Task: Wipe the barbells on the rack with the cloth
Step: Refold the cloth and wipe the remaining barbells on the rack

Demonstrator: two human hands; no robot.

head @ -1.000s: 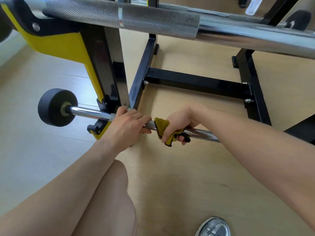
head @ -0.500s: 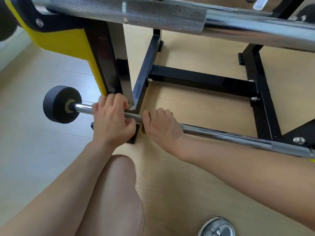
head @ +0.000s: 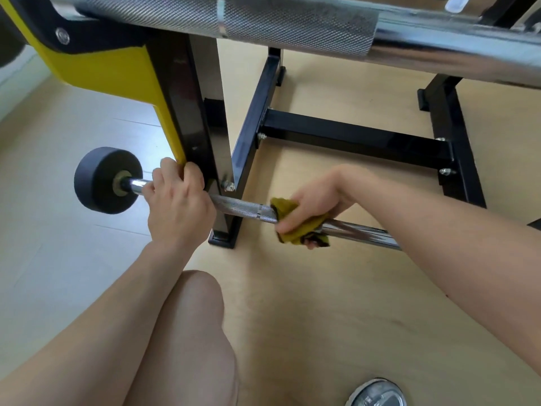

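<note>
A low chrome barbell (head: 243, 207) with a black round end weight (head: 106, 180) lies across the bottom of the black and yellow rack (head: 190, 124). My left hand (head: 178, 203) grips its bar close to the weight, beside the rack's upright. My right hand (head: 314, 203) holds a mustard-yellow cloth (head: 295, 227) wrapped around the bar, just right of the knurled section. A second, thicker barbell (head: 263, 22) with knurling runs across the top of the view, higher on the rack.
The rack's black cross brace (head: 351, 136) and right foot (head: 456, 148) stand on the light wood floor behind the bar. My bare knee (head: 190, 332) is in front, below my hands. A round metal object (head: 377, 394) lies at the bottom right edge.
My right hand has slid with the cloth to the right along the low bar, away from my left hand, uncovering the knurled section. My left hand stays near the weight.
</note>
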